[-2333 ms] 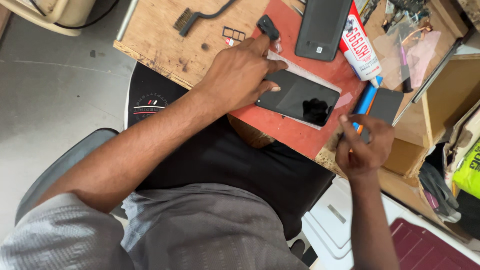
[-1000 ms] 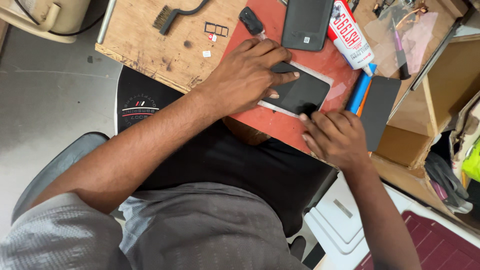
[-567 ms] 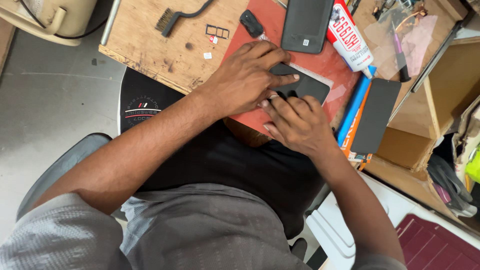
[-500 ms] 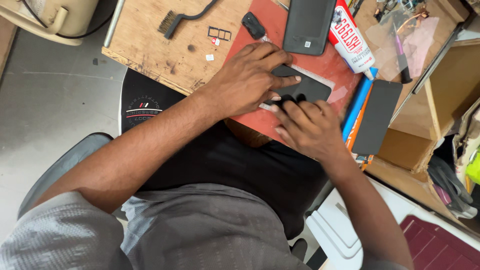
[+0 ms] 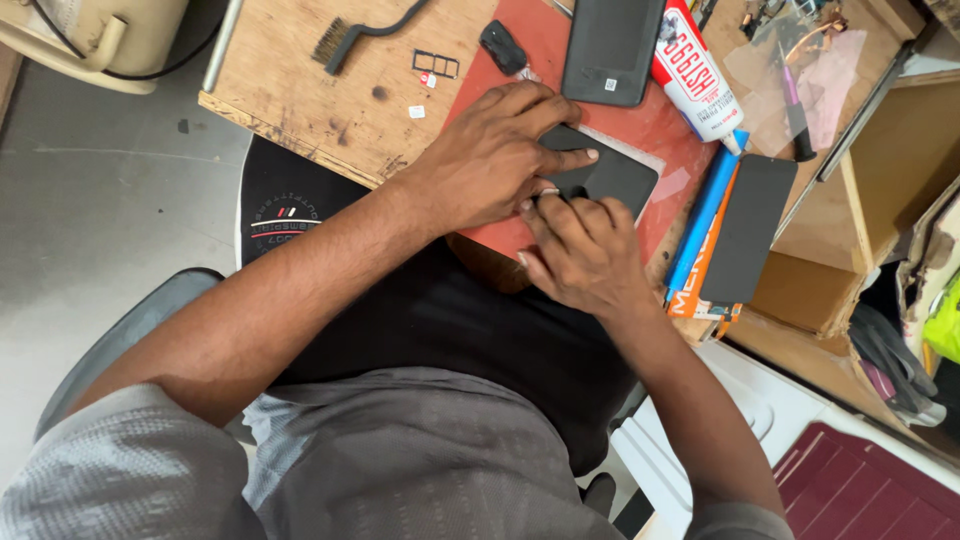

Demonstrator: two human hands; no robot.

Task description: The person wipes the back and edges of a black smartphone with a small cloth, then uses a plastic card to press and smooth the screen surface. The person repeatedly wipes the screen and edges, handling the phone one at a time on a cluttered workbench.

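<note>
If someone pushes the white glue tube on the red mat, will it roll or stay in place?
The glue tube lies on its side and looks round, so it would probably roll sideways. Its soft body likely dents when squeezed. The red mat under it may add some grip.

The phone [image 5: 615, 178] lies on the mat [image 5: 520, 235], which lies on the tabletop [image 5: 300, 90]. Behind the phone lies a second phone [image 5: 612, 48], with a glue tube [image 5: 695, 75] to its right. A brush [image 5: 345, 35] and a card tray [image 5: 436, 64] lie left of the mat.
</note>
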